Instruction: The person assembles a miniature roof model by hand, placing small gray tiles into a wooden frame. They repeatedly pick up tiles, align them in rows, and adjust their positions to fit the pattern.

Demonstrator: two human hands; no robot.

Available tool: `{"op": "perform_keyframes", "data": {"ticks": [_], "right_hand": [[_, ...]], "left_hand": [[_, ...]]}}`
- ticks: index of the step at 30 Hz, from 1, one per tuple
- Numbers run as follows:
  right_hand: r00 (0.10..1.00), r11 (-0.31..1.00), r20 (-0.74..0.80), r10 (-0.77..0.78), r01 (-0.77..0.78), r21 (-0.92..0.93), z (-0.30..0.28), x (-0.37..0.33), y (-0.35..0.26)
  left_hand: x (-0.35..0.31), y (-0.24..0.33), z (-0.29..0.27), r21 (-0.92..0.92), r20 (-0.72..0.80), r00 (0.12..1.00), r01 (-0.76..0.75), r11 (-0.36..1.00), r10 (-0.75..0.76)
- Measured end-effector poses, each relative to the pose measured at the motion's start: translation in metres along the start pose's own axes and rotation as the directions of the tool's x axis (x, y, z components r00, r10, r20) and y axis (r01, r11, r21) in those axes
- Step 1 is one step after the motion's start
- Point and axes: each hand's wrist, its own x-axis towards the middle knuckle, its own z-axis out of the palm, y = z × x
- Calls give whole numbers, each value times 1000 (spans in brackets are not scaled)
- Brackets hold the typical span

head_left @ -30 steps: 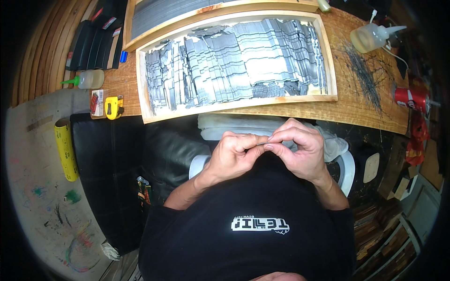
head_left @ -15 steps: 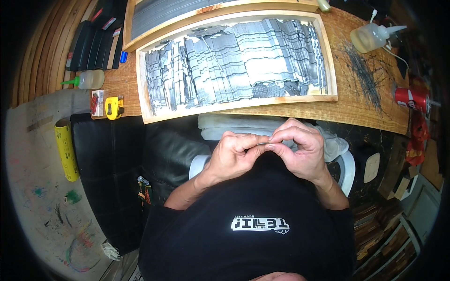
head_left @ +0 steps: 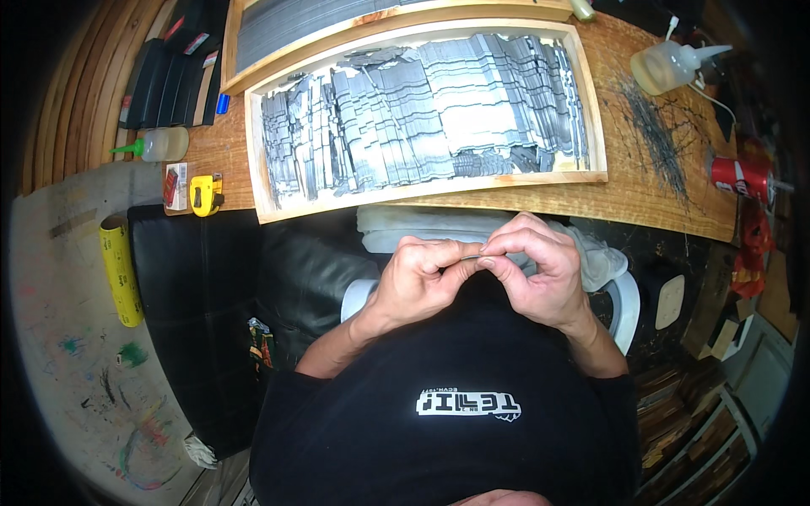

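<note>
My left hand (head_left: 422, 278) and my right hand (head_left: 540, 266) meet fingertip to fingertip in front of my chest, below the table's near edge. Both are closed in a pinch, thumb against forefinger, on a thin dark strip (head_left: 472, 258). Only a sliver of it shows; the fingers cover the rest. Beyond my hands a shallow wooden tray (head_left: 430, 187) rests on the table. Many thin grey strips (head_left: 388, 126) lie in it in packed rows, some loose and crooked at the left and along the near side.
A second wooden tray (head_left: 396, 21) sits behind. On the left are a green-tipped bottle (head_left: 164, 144), a yellow tape measure (head_left: 205, 196) and a small box (head_left: 175, 187). At right are a glue bottle (head_left: 666, 67), thin dark slivers (head_left: 658, 139) and a red can (head_left: 741, 179).
My hands stay almost in place, with only a slight shift of the right fingertips to the left. The trays and the other things have not moved.
</note>
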Motion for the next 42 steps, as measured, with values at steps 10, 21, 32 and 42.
{"op": "perform_keyframes", "data": {"ticks": [10, 21, 32, 42], "right_hand": [[999, 999, -16, -28, 28, -28, 2, -1, 0], [932, 878, -321, -166, -9, -479, -89, 10, -60], [997, 983, 23, -77, 80, -167, -32, 24, -44], [982, 976, -35, -188, 182, -117, -24, 55, -42]], "left_hand": [[2, 4, 0, -13, 8, 1000, 14, 1000, -14], [0, -1, -3, -61, -12, 1000, -4, 998, 3], [15, 18, 0, -42, -19, 990, -141, 989, 140], [53, 41, -23, 239, -52, 915, -378, 894, 401]]}}
